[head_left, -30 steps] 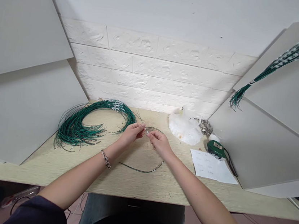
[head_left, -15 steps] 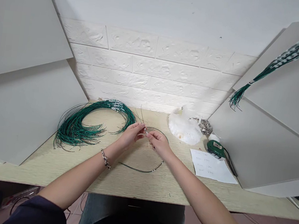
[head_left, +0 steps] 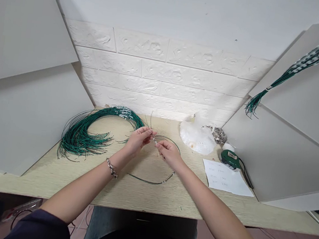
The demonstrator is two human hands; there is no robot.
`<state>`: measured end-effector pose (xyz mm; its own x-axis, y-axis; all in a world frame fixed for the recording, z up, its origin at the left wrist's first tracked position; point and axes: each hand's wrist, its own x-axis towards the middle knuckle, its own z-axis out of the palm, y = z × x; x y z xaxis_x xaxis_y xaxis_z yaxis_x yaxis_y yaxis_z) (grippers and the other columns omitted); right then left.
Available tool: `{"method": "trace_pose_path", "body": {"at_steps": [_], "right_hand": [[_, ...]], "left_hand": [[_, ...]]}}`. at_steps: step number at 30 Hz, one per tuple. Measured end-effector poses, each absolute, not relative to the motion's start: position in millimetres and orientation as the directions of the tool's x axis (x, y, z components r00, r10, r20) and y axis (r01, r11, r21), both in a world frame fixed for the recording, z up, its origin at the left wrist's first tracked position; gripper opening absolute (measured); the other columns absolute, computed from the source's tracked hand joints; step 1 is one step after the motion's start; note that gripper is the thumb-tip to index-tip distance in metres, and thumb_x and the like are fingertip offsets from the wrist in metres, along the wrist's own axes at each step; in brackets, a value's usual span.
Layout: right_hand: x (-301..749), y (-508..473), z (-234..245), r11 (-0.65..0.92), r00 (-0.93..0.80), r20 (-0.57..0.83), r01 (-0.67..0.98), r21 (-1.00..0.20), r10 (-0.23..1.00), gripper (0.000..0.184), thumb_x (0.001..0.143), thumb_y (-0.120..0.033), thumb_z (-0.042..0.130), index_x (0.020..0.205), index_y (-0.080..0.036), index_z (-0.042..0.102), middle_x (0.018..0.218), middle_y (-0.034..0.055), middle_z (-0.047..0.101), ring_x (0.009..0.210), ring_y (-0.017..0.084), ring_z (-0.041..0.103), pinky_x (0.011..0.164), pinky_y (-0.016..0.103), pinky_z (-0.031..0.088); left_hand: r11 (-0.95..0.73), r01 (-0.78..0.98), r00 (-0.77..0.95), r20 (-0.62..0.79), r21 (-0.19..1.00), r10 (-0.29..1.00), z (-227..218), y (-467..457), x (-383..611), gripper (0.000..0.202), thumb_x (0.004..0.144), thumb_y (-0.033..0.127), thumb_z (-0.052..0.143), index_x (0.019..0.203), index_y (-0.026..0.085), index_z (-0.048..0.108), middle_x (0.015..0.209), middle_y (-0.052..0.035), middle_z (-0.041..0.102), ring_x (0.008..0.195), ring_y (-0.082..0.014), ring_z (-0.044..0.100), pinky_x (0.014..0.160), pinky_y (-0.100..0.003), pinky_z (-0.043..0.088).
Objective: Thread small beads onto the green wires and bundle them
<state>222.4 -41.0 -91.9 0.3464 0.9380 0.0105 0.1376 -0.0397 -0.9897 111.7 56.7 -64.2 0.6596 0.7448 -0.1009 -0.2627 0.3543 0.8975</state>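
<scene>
Above the table my left hand (head_left: pixel 138 140) pinches a thin dark green cord (head_left: pixel 156 183) near its upper end, thumb and finger together. My right hand (head_left: pixel 168 151) is closed on the same cord just to the right. Small pale pieces, perhaps beads, show on the short stretch between the fingertips, too small to make out well. The cord loops round below the hands and rests on the table, with more pale pieces on its lower right part. Loose cord ends stick up behind my left hand.
A curved bundle of green cords (head_left: pixel 78 136) with white beads lies left. Further right are a clear bag of white pieces (head_left: pixel 198 138), a pile of small metal parts (head_left: pixel 220 136), a green tape measure (head_left: pixel 230 159) and a written paper (head_left: pixel 224 178). Another beaded bundle (head_left: pixel 293 68) hangs upper right.
My left hand has shifted slightly left and up, opening a small gap between the two hands. My right hand stays almost in place.
</scene>
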Motion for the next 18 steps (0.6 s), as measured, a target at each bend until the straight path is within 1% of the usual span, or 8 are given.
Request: {"method": "trace_pose_path", "body": {"at_steps": [3, 6, 10, 14, 18], "right_hand": [[222.5, -41.3, -91.9, -0.037, 0.331, 0.015, 0.151, -0.988, 0.944, 0.031, 0.07, -0.049, 0.053, 0.069, -0.018, 0.052, 0.049, -0.006, 0.041, 0.04, 0.006, 0.032, 0.04, 0.02, 0.024], [222.8, -41.3, -92.7, -0.034, 0.312, 0.019, 0.163, -0.986, 0.95, 0.032, 0.07, -0.049, 0.053, 0.068, -0.017, 0.052, 0.049, -0.0057, 0.041, 0.041, 0.006, 0.033, 0.04, 0.02, 0.024], [223.0, -40.9, -93.7, -0.048, 0.298, 0.001, 0.156, -0.987, 0.955, 0.031, 0.07, -0.048, 0.054, 0.07, -0.017, 0.054, 0.049, -0.0057, 0.042, 0.041, 0.006, 0.033, 0.04, 0.019, 0.024], [221.5, -41.1, -92.9, -0.076, 0.274, -0.036, 0.134, -0.988, 0.961, 0.03, 0.068, -0.047, 0.056, 0.071, -0.017, 0.055, 0.05, -0.0057, 0.041, 0.041, 0.005, 0.033, 0.04, 0.019, 0.023], [219.2, -41.7, -91.1, -0.118, 0.237, -0.091, 0.103, -0.988, 0.967, 0.029, 0.066, -0.045, 0.059, 0.068, -0.016, 0.054, 0.048, -0.0062, 0.039, 0.041, 0.004, 0.032, 0.039, 0.018, 0.022]], "left_hand": [[0.365, -0.235, 0.661, -0.127, 0.901, 0.739, -62.7, 61.9, 110.0, 0.028, 0.06, 0.029, 0.072, 0.082, 0.014, 0.062, 0.077, -0.0036, 0.067, 0.06, -0.0075, 0.057, 0.052, -0.017, 0.039], [0.366, -0.212, 0.653, -0.148, 0.906, 0.743, -60.7, 68.0, 107.5, 0.025, 0.063, 0.029, 0.07, 0.081, 0.012, 0.064, 0.074, -0.0058, 0.067, 0.061, -0.009, 0.058, 0.05, -0.017, 0.039], [0.38, -0.244, 0.645, -0.143, 0.892, 0.75, -56.9, 75.1, 104.7, 0.017, 0.067, 0.025, 0.067, 0.079, 0.012, 0.064, 0.072, -0.0051, 0.066, 0.059, -0.0083, 0.058, 0.047, -0.016, 0.038], [0.379, -0.272, 0.635, -0.131, 0.884, 0.761, -54.6, 82.3, 102.5, 0.013, 0.071, 0.024, 0.063, 0.077, 0.013, 0.063, 0.072, -0.0047, 0.066, 0.06, -0.0081, 0.059, 0.047, -0.015, 0.04], [0.398, -0.291, 0.614, -0.149, 0.87, 0.775, -54.6, 91.4, 99.1, 0.009, 0.073, 0.022, 0.061, 0.076, 0.014, 0.062, 0.072, -0.0031, 0.065, 0.062, -0.0077, 0.06, 0.048, -0.015, 0.041]]}}
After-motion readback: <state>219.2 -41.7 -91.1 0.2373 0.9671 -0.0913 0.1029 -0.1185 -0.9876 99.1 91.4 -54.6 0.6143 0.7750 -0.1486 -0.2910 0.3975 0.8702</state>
